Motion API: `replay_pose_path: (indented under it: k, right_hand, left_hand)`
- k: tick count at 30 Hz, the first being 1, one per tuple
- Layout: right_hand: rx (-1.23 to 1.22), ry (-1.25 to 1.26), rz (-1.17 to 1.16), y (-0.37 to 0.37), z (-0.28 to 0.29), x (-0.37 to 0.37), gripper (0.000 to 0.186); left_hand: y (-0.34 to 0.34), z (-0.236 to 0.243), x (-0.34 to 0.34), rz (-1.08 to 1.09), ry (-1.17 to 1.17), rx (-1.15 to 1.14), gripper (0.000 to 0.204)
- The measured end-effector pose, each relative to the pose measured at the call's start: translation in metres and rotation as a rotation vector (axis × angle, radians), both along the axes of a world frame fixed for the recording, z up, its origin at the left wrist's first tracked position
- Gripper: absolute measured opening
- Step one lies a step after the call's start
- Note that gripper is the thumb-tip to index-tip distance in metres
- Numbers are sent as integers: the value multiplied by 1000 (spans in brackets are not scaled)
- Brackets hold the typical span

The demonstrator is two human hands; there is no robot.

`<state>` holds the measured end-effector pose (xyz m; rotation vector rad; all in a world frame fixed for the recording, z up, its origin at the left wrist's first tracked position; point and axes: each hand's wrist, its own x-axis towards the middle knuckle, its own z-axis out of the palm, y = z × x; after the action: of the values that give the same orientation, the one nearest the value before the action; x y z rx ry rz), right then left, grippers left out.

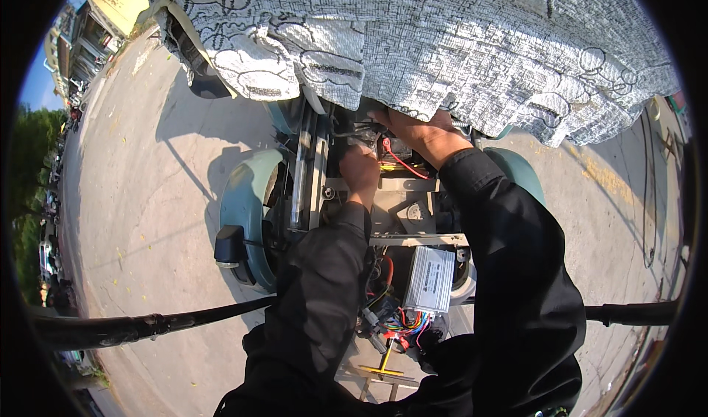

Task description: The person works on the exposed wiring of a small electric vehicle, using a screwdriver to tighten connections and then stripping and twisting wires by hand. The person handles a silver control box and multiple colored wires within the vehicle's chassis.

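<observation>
Both of my hands reach into the open frame of a small vehicle, under the edge of a patterned grey-white cover [457, 56]. My left hand [359, 168] is closed beside a dark battery-like block [361, 128]; whatever its fingers grip is hidden. Over the right side of that block lies my right hand [422, 133], one finger pointing left and the others hidden by the cover. Between the hands, a red wire [405, 164] with a red end runs down to the right. Yellow wires [394, 168] lie beneath it.
Nearer me, a silver finned metal box [430, 280] sits with bundled coloured wires [413, 320] and connectors. Beige crossbars [420, 239] span the frame. Blue-green fenders [247, 196] flank it, with a black lamp [229, 245] at left. A black bar [169, 322] extends left over the pavement.
</observation>
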<state>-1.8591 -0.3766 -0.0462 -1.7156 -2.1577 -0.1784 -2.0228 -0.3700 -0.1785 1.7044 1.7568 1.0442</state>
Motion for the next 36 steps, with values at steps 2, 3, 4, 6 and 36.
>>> replay_pose_path:
  k: [2,3,4,6,36]
  right_hand:
    - [-196,117,54,-11,3,-4,51]
    - [-209,149,111,-18,7,-6,51]
    - [-238,158,115,-28,11,-9,50]
    - [-406,132,60,-45,23,-17,49]
    - [32,-88,134,-10,27,-26,55]
  left_hand:
    - [4,-4,-1,-27,57,-33,16]
    - [5,-6,-1,-5,86,-58,15]
    - [5,-9,-2,-12,22,-20,14]
    - [6,-15,-2,-5,23,-10,13]
    - [8,-17,2,1,-21,36,7]
